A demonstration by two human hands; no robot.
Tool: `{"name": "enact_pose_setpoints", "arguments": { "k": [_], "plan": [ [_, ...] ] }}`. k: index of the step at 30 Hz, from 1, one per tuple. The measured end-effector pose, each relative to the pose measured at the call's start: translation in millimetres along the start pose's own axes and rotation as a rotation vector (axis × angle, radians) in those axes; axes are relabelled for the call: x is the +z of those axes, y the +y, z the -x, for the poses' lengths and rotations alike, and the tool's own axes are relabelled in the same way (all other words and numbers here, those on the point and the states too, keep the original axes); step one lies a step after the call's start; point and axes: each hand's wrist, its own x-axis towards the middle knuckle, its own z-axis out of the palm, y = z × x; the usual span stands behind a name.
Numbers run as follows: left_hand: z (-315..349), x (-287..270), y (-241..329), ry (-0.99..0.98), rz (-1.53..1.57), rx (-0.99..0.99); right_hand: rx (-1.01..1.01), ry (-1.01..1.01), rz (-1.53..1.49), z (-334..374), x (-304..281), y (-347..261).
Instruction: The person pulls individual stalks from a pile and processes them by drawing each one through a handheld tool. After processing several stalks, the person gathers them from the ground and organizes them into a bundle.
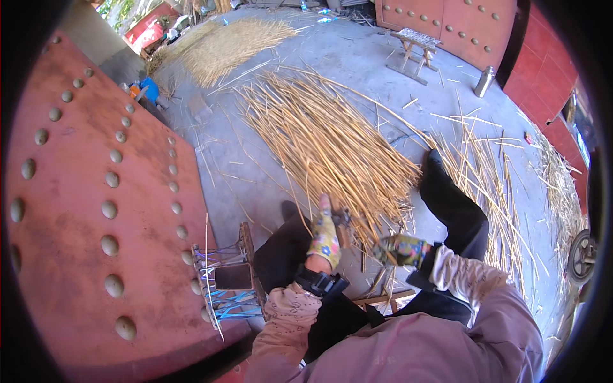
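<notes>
A wide pile of long tan dry stalks (325, 137) lies on the concrete in front of me, its near ends between my feet. My left hand (325, 239), in a flowered glove, is over the pile's near left edge. Its thumb points forward, apart from the dark brown area beside it, which I cannot make out clearly. To the right, my right hand (403, 250), also gloved, is closed at the near stalk ends. Its fingertips are partly hidden among them, and it seems to grip some.
Looser stalks (491, 198) lie to the right, and another spread of straw (233, 48) is farther off. A small bench (415, 41) and a metal flask (484, 82) stand at the back right. At left, a phone-like dark slab (233, 277) rests on a corded stool beside a studded red door (147, 191).
</notes>
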Motion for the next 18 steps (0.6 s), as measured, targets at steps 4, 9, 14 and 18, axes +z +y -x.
{"name": "enact_pose_setpoints", "arguments": {
  "k": [4, 9, 14, 18],
  "plan": [
    [-9.3, -14.0, -72.3, 0.087, -0.118, -0.059, 0.087, 0.021, 0.45, 56.7, 19.2, 0.2],
    [-11.3, -22.6, -118.4, -0.38, 0.074, -0.436, 0.208, 0.208, 0.618, 96.1, 34.5, -2.4],
    [47.2, 12.7, -99.5, -0.441, -0.17, -0.297, -0.156, -0.414, 0.666, 105.4, 3.4, 5.3],
    [82.1, 22.9, -90.2, -0.488, -0.128, -0.314, -0.166, -0.439, 0.534, 104.2, 34.1, -12.4]
  ]
}}
